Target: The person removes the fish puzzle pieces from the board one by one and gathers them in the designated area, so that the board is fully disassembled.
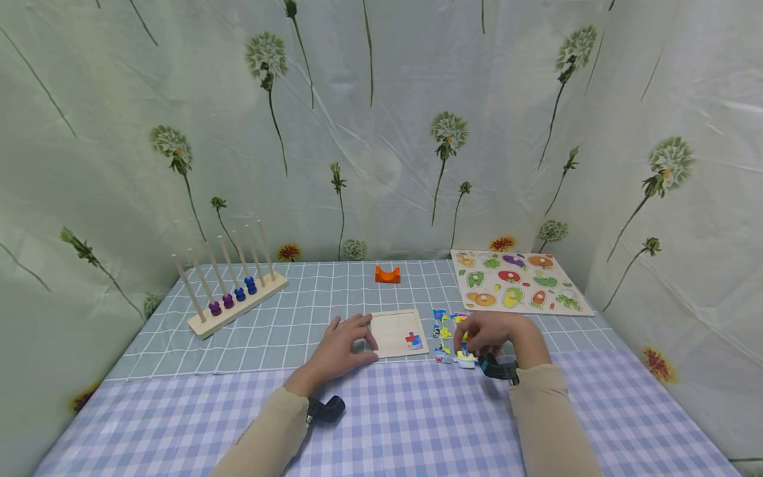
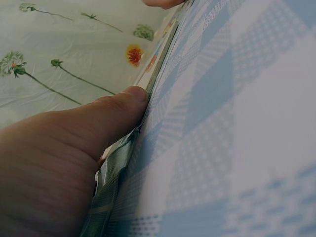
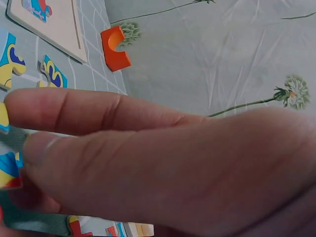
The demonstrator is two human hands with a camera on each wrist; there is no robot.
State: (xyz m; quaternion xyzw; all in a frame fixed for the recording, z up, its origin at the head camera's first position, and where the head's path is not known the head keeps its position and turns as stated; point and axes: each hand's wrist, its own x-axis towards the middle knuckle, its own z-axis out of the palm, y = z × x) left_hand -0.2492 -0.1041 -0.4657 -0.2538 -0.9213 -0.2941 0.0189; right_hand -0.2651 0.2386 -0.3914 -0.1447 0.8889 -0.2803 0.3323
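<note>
My left hand (image 1: pixel 341 346) rests at the left edge of a shallow wooden puzzle tray (image 1: pixel 390 324), its fingers loosely spread. In the left wrist view, the thumb (image 2: pixel 111 111) lies along the tray's near side. One red and blue jigsaw piece (image 1: pixel 413 340) sits in the tray's near right corner. To the tray's right, my right hand (image 1: pixel 485 331) is over several loose jigsaw pieces (image 1: pixel 442 332). In the right wrist view, its thumb and a finger pinch a blue, yellow and red jigsaw piece (image 3: pixel 9 170), partly cut off by the frame edge. The index fingertip is near another yellow piece.
At the back right lies a vegetable peg puzzle board (image 1: pixel 512 281). An orange arched block (image 1: pixel 387 274) stands behind the tray. A wooden peg rack (image 1: pixel 238 307) with purple and blue beads is at the left. A checked cloth (image 1: pixel 405 417) covers the table's near part.
</note>
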